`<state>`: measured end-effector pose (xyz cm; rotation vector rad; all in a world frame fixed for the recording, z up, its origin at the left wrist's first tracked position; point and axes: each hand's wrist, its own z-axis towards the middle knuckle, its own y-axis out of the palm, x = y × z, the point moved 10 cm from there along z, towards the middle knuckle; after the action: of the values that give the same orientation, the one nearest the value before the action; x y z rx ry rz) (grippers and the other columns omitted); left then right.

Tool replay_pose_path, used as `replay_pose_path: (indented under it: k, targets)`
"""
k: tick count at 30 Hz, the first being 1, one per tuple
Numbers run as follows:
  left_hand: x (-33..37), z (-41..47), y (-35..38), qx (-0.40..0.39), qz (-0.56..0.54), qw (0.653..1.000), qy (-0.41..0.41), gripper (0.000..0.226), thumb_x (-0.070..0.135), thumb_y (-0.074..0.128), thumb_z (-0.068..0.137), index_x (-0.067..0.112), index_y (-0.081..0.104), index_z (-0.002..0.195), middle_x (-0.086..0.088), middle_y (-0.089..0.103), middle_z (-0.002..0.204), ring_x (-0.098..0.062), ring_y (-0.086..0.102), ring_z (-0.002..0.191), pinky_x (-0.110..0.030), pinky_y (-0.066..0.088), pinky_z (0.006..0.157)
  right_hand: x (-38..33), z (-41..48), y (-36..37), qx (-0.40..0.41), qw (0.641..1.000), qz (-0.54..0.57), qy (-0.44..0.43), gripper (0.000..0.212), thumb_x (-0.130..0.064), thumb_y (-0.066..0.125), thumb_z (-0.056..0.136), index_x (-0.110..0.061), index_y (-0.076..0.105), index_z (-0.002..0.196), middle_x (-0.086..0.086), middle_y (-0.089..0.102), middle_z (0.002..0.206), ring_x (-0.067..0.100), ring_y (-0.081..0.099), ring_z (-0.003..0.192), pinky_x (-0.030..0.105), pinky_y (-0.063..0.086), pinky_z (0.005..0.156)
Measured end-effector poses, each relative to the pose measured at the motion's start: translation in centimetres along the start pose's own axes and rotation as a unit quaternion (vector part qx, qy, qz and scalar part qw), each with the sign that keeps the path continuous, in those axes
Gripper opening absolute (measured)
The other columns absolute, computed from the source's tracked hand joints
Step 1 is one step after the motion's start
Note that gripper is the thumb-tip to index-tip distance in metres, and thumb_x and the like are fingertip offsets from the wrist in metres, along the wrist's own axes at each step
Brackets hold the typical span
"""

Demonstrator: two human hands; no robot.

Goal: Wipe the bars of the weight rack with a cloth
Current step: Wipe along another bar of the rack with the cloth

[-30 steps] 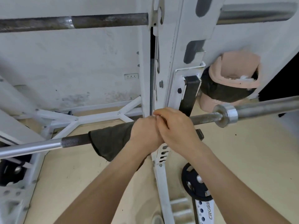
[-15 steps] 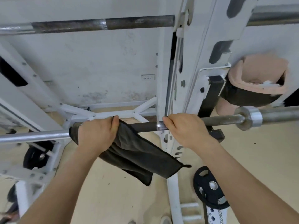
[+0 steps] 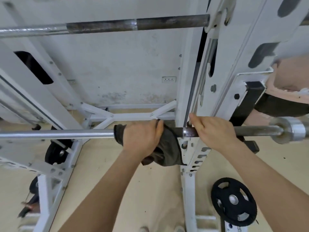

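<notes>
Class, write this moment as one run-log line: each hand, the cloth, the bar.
left hand: grips cloth round lower bar | right hand: grips lower bar bare | cloth: tail hangs below

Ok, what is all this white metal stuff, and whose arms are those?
The camera sits on a person's head, looking down, so the arms are their own. The white metal frame is a rack for lifting weights. A long bar lies across it, and a second bar sits higher up. The left hand grips a dark cloth wrapped round the bar, to wipe it. The right hand holds the bare bar beside it. The black round plate low down by the rack is a weight.
</notes>
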<state>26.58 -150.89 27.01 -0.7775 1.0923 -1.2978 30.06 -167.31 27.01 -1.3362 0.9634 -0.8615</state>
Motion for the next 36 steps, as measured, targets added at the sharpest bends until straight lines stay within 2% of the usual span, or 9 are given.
replay_pose_path:
  k: [3,7,9,13,15,22,27,32,36]
  targets:
    - [-6.4,-1.8,0.4,0.025,0.019,0.997,-0.073,0.066,0.034,-0.003,0.097,0.015,0.052,0.067,-0.006,0.049,0.051,-0.023,0.028,0.046,-0.030,0.024,0.053,-0.2,0.3,0.7,-0.039,0.999,0.013,0.016,0.048,-0.034,0.028,0.104,-0.031,0.015,0.150,0.003,0.058,0.106,0.025,0.060,0.091,0.032,0.048,0.067]
    - [-4.8,-1.0,-0.5,0.065,-0.043,0.983,-0.164,0.059,0.037,0.027,0.094,0.012,0.054,0.049,-0.010,0.049,0.042,-0.024,0.038,0.037,-0.028,0.030,0.048,-0.2,0.3,0.4,-0.045,0.997,0.047,0.030,0.035,-0.050,0.013,0.102,-0.041,0.047,0.100,0.001,0.061,0.086,0.026,0.062,0.088,0.035,0.048,0.073]
    - [1.6,0.9,-1.0,0.049,-0.060,0.991,-0.109,0.050,0.034,0.039,0.091,0.015,0.052,0.047,-0.005,0.046,0.040,-0.021,0.035,0.034,-0.024,0.025,0.045,0.3,0.3,0.4,-0.050,0.989,0.127,0.057,0.050,-0.058,0.008,0.099,-0.037,0.052,0.088,0.001,0.065,0.088,0.026,0.062,0.094,0.035,0.042,0.074]
    - [12.2,3.7,-1.9,0.025,-0.080,0.997,-0.001,0.035,0.022,0.081,0.052,0.020,0.049,0.040,0.003,0.045,0.035,-0.017,0.043,0.027,-0.020,0.020,0.044,2.0,0.1,-0.2,-0.020,0.954,0.285,0.088,0.054,-0.054,0.015,0.101,-0.034,0.059,0.124,0.001,0.063,0.126,0.024,0.053,0.119,0.036,0.035,0.088]
    - [13.1,3.8,-1.9,0.021,-0.107,0.994,0.032,0.033,0.019,0.085,0.047,0.018,0.053,0.043,0.001,0.049,0.039,-0.019,0.048,0.031,-0.020,0.029,0.041,2.2,-0.1,-0.5,0.015,0.953,0.298,0.062,0.047,-0.051,0.021,0.102,-0.035,0.065,0.105,-0.001,0.067,0.113,0.025,0.057,0.111,0.037,0.039,0.086]
    - [0.7,0.1,-0.8,0.017,-0.076,0.997,-0.009,0.047,0.048,0.030,0.097,0.020,0.049,0.065,-0.001,0.055,0.054,-0.026,0.052,0.049,-0.029,0.033,0.048,-0.4,-0.2,1.6,-0.096,0.989,0.099,-0.056,0.058,-0.067,0.007,0.093,-0.038,0.049,0.122,-0.006,0.064,0.092,0.021,0.061,0.089,0.036,0.045,0.070]
    - [-9.5,-3.0,0.1,0.006,-0.035,0.994,-0.107,0.046,0.036,0.026,0.096,0.016,0.046,0.061,-0.001,0.052,0.056,-0.029,0.049,0.054,-0.033,0.040,0.054,-0.3,0.3,2.3,-0.091,0.993,0.055,-0.043,0.065,-0.068,0.006,0.092,-0.031,0.059,0.104,-0.007,0.059,0.073,0.012,0.056,0.070,0.034,0.049,0.069]
    - [-16.9,-4.3,1.2,-0.013,-0.064,0.971,-0.230,0.053,0.035,0.030,0.101,0.009,0.046,0.058,-0.008,0.048,0.054,-0.032,0.050,0.052,-0.032,0.037,0.053,-1.3,0.4,1.5,-0.047,0.997,0.038,-0.044,0.064,-0.063,0.008,0.090,-0.025,0.059,0.099,-0.001,0.061,0.091,0.024,0.059,0.091,0.040,0.045,0.081]
    - [-9.2,-1.5,0.7,-0.014,-0.033,0.994,-0.101,0.032,0.022,0.044,0.096,0.009,0.058,0.070,-0.004,0.043,0.044,-0.023,0.037,0.036,-0.027,0.028,0.045,-8.5,0.4,0.3,-0.044,0.983,0.146,-0.101,0.049,-0.055,0.020,0.096,-0.026,0.056,0.081,-0.006,0.054,0.074,0.019,0.054,0.078,0.039,0.041,0.085]
